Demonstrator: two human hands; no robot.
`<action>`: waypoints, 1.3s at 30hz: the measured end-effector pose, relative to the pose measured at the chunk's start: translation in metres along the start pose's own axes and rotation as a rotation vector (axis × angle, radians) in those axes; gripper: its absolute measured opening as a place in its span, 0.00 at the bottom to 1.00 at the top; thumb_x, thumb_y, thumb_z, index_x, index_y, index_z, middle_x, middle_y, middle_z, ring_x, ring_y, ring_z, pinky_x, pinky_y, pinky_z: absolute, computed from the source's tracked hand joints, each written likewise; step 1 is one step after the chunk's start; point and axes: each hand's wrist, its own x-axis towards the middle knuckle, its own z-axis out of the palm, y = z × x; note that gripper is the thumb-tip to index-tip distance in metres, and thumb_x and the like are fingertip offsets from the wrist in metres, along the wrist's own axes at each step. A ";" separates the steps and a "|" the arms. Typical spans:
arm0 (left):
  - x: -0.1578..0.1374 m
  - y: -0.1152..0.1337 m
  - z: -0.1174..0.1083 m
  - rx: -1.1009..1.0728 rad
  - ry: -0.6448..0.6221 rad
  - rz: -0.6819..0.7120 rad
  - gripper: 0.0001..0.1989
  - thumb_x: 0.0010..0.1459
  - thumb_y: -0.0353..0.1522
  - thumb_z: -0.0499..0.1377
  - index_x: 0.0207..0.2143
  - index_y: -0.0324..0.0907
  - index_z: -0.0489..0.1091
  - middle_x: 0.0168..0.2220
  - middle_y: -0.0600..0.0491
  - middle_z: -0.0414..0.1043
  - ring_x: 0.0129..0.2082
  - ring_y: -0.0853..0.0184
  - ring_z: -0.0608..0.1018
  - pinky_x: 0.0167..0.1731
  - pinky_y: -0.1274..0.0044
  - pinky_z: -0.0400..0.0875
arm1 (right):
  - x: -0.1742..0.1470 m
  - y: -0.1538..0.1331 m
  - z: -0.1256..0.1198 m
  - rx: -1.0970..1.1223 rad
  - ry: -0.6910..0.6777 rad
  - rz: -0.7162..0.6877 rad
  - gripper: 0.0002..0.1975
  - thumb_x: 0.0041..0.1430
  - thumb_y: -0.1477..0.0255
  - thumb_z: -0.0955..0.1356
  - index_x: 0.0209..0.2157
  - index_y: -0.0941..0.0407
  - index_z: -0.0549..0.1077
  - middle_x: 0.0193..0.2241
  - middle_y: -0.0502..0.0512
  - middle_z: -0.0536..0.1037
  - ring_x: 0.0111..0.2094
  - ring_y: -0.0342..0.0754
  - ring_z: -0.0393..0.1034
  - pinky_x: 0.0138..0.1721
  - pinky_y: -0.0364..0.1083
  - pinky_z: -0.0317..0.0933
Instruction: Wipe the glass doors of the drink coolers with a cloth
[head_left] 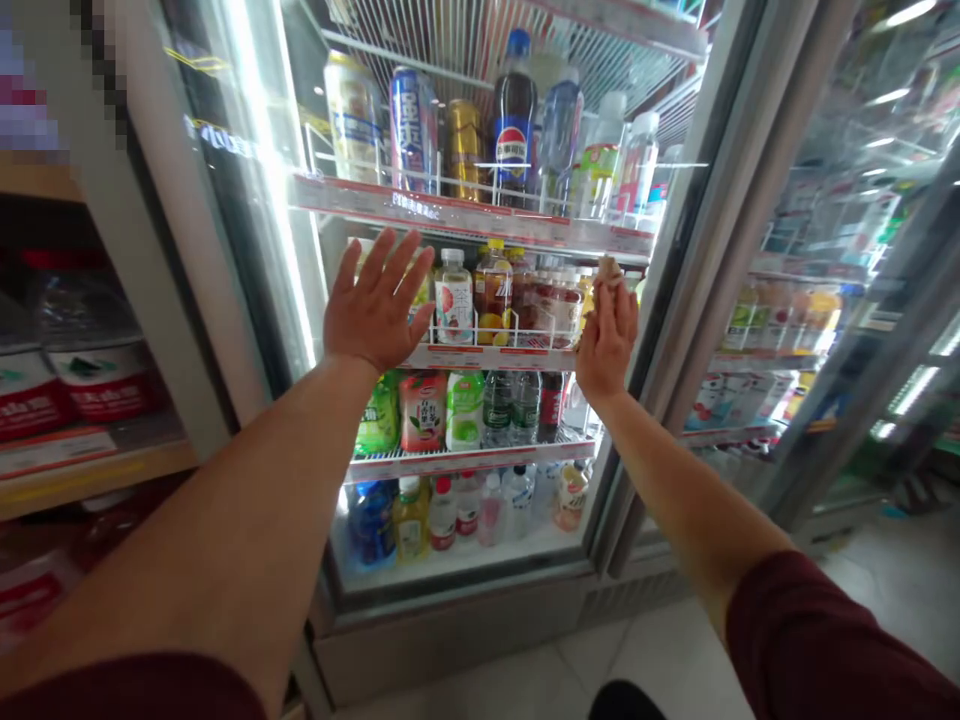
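Observation:
My left hand point(381, 305) is raised with its fingers spread in front of the glass door of a lit drinks fridge point(465, 225). Nothing is in it; whether it touches the glass I cannot tell. A crumpled brownish cloth point(609, 270) pokes out past the fingertips of my right hand point(607, 345), which presses it toward the right side of the same door. Behind the glass, between my hands, stand a white-capped bottle point(454, 300) and a yellow-capped tea bottle point(494, 290). Part of the middle shelf is hidden by my hands.
Inside the fridge are several shelves, with a cola bottle point(514, 120) and cans point(412, 130) on the upper one. A metal door frame point(705, 260) runs close to my right hand. Water packs point(97, 350) fill a rack on the left. Another glass-fronted fridge point(810, 300) stands at right.

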 end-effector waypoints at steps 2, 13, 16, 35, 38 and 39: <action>0.000 0.001 -0.002 -0.025 0.004 -0.008 0.40 0.69 0.40 0.54 0.80 0.55 0.44 0.80 0.56 0.43 0.80 0.55 0.45 0.80 0.52 0.30 | -0.015 -0.006 0.001 -0.007 -0.058 -0.104 0.36 0.79 0.72 0.55 0.79 0.47 0.34 0.79 0.57 0.54 0.80 0.66 0.43 0.75 0.75 0.51; 0.001 0.001 -0.002 -0.038 -0.023 -0.025 0.39 0.71 0.41 0.54 0.79 0.56 0.45 0.80 0.54 0.44 0.80 0.52 0.47 0.80 0.50 0.32 | -0.052 -0.015 0.001 0.107 0.005 -0.145 0.34 0.79 0.70 0.60 0.78 0.37 0.45 0.77 0.50 0.59 0.79 0.62 0.49 0.75 0.69 0.55; 0.000 -0.001 -0.001 -0.030 -0.007 -0.014 0.38 0.72 0.42 0.54 0.80 0.55 0.44 0.80 0.54 0.44 0.80 0.53 0.46 0.80 0.50 0.33 | -0.064 -0.022 0.003 0.098 -0.001 -0.196 0.33 0.78 0.71 0.61 0.78 0.39 0.49 0.75 0.51 0.63 0.78 0.61 0.51 0.75 0.67 0.57; -0.112 0.016 -0.015 0.091 -0.119 -0.145 0.31 0.76 0.41 0.50 0.77 0.45 0.54 0.77 0.43 0.53 0.79 0.49 0.52 0.76 0.47 0.47 | -0.069 -0.003 -0.016 0.053 -0.201 -0.265 0.29 0.75 0.76 0.61 0.73 0.46 0.66 0.73 0.53 0.67 0.77 0.58 0.56 0.75 0.63 0.56; -0.163 0.018 -0.007 0.092 -0.129 -0.293 0.30 0.75 0.41 0.49 0.75 0.44 0.58 0.77 0.41 0.54 0.79 0.49 0.51 0.77 0.47 0.44 | -0.055 -0.005 -0.007 0.066 0.015 0.012 0.28 0.78 0.71 0.59 0.76 0.54 0.60 0.77 0.62 0.60 0.79 0.63 0.49 0.76 0.66 0.54; -0.173 0.018 -0.003 0.084 -0.110 -0.316 0.30 0.75 0.41 0.49 0.75 0.43 0.59 0.76 0.40 0.55 0.79 0.48 0.51 0.76 0.47 0.43 | -0.054 -0.011 -0.004 0.076 0.055 0.063 0.30 0.78 0.70 0.59 0.77 0.54 0.56 0.77 0.62 0.58 0.79 0.64 0.47 0.76 0.67 0.53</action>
